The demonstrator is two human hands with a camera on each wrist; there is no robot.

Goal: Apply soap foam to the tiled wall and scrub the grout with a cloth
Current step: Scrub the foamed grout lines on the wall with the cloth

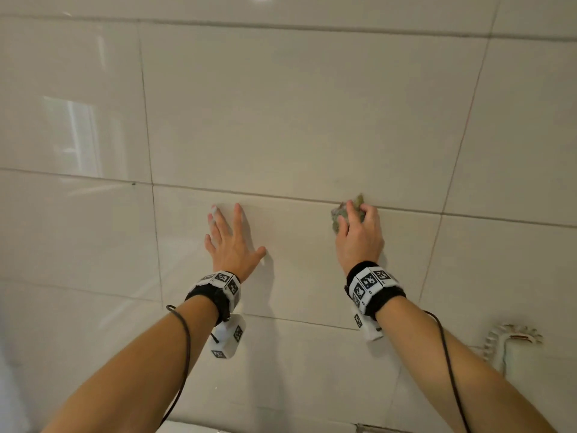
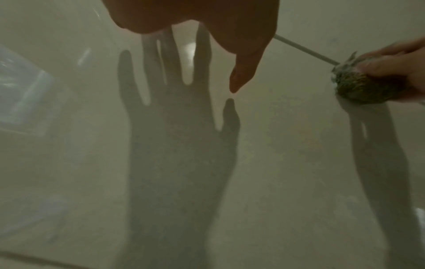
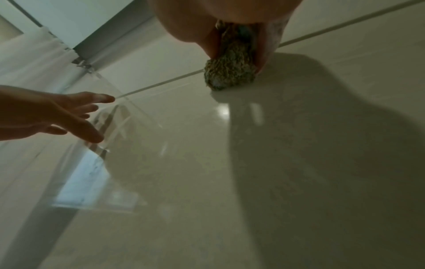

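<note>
Tiled wall [image 1: 296, 120]: right hand [image 1: 359, 235] grips a bunched cloth [image 1: 340, 214] on grout; left hand [image 1: 232, 242] spread flat.

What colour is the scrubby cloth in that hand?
Greenish-brown with grey bits; the cloth shows best in the right wrist view.

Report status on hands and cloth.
Left hand open, flat on tiled wall. Right hand grips cloth at grout line. Nothing blocking.
</note>
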